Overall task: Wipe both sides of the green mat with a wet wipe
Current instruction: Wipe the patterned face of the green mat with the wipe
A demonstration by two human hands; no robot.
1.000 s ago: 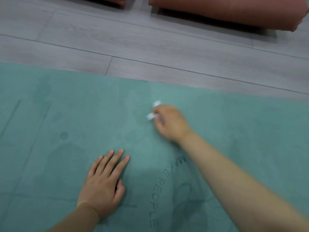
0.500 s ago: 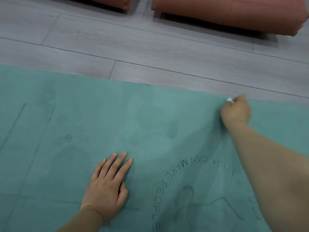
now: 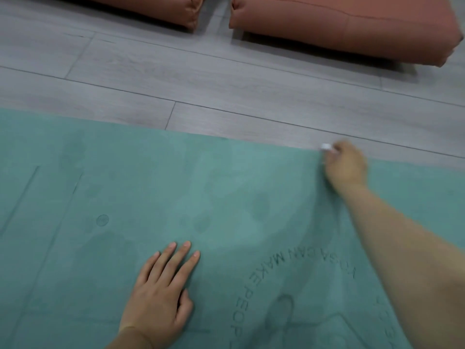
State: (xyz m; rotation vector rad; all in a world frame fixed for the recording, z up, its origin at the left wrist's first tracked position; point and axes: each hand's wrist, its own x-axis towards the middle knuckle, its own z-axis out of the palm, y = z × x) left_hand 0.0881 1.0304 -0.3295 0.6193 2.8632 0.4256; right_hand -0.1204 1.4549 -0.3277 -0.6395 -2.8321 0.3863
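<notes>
The green mat [image 3: 125,187] lies flat on the floor and fills the lower part of the view, with embossed lettering and damp darker patches near its middle. My left hand [image 3: 161,295] rests flat on the mat, fingers straight. My right hand [image 3: 346,166] is at the mat's far edge on the right, fingers curled round a small white wet wipe [image 3: 326,146] that pokes out past the knuckles. Most of the wipe is hidden inside the hand.
Grey wood-plank floor [image 3: 226,79] runs beyond the mat's far edge. Two terracotta cushions [image 3: 339,26] lie at the top of the view, with a narrow gap between them.
My right hand has swept with the wipe from the mat's middle to its far right edge. My left hand has stayed pressed flat in place.
</notes>
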